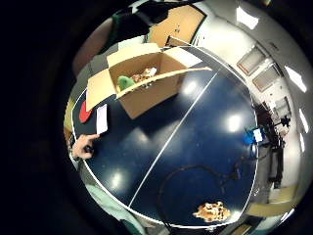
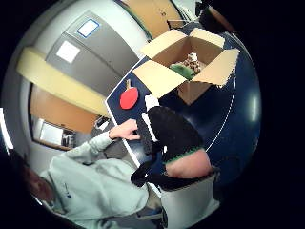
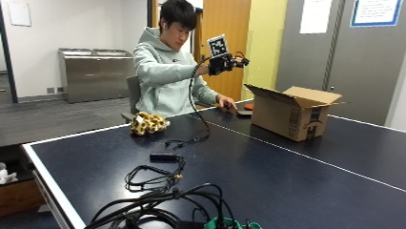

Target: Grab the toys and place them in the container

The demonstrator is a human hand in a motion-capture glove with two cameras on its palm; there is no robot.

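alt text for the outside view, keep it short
A person seated at a dark blue table raises the gloved right hand above it, holding nothing. An open cardboard box stands on the table in front of them, a spotted plush toy lies near the table edge, and black cables trail across the near end.

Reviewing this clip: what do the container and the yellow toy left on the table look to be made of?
The container looks like plain brown corrugated cardboard, matte, with folded-out flaps and a printed black mark on its side. The yellow toy looks soft and plush, probably fabric, judging by its lumpy, spotted, fuzzy outline; its exact material is not clear. The table looks like a smooth dark blue painted board, reflecting the ceiling lights.
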